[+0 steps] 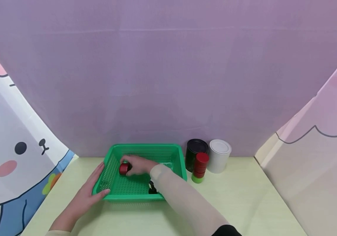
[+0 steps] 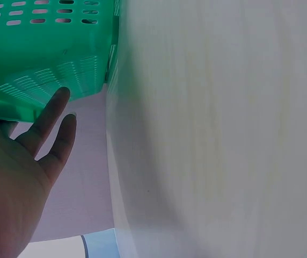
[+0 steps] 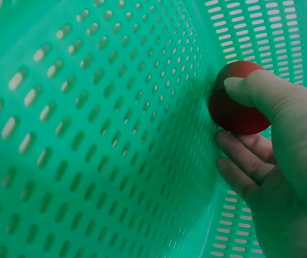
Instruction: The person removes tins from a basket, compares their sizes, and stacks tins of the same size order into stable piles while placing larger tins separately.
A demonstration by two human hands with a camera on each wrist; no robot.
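Observation:
A green perforated plastic basket [image 1: 139, 197] stands on the table in the head view. Inside its left part, my right hand [image 1: 140, 165] pinches a small red round block [image 1: 123, 169] between thumb and fingers. The right wrist view has the thumb over the red block [image 3: 239, 115], close to the basket's perforated surface [image 3: 116, 129]. My left hand [image 1: 87, 193] rests at the basket's front left corner, its fingers long and straight against the outside and its thumb by the front rim. Spread fingers [image 2: 54, 113] beside the basket show in the left wrist view.
Right of the basket stands a stack of red round pieces [image 1: 201, 163] with a green one [image 1: 197, 178] at the bottom. Behind it are a black can [image 1: 197, 147] and a white can [image 1: 219, 157]. A purple cloth [image 1: 168, 82] hangs behind the pale table [image 1: 245, 203].

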